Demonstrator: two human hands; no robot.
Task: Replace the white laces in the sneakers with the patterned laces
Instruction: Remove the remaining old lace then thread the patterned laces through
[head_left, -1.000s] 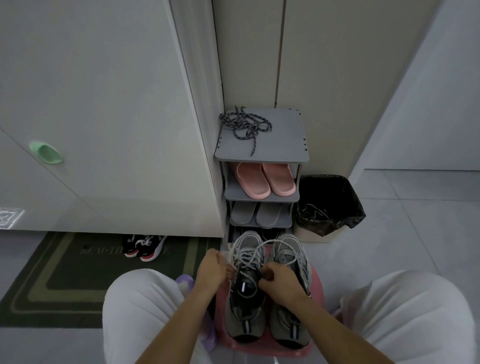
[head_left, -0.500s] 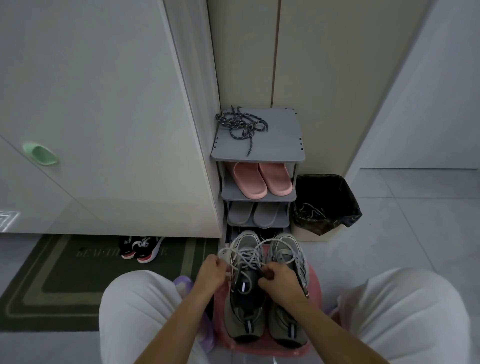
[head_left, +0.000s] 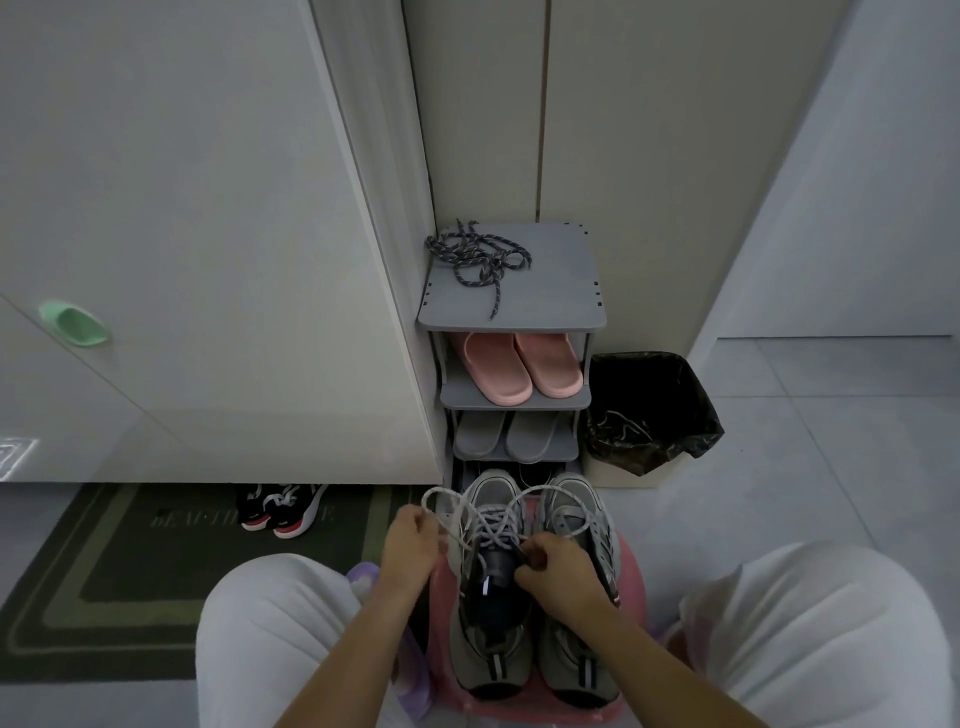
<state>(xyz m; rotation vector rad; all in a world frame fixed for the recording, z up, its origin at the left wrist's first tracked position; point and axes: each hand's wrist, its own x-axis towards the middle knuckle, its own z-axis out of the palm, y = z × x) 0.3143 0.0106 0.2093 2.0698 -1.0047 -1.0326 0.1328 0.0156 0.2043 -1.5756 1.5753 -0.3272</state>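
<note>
White laces (head_left: 493, 519) loosened on left sneaker (head_left: 491, 618), pair on pink stool (head_left: 632, 582). Left grip (head_left: 410, 540), right grip (head_left: 550, 566) each pinch one strand. We pull evenly, eyelet by eyelet. Patterned laces (head_left: 478, 260) lie on rack top (head_left: 556, 296).

You're sitting knees apart with a pair of grey mesh sneakers (head_left: 488, 654) side by side on a round pink plastic stool (head_left: 631, 571), toes pointing away from you. Your left hand (head_left: 410, 540) grips a loop of the white rope laces (head_left: 496, 519) just left of the left shoe, and your right hand (head_left: 556, 569) pinches the lace at that shoe's dark tongue. The dark speckled patterned laces (head_left: 478, 257) lie in a loose tangle on top of the grey plastic shoe rack (head_left: 550, 291), with pink slides (head_left: 519, 369) on the shelf below.
</note>
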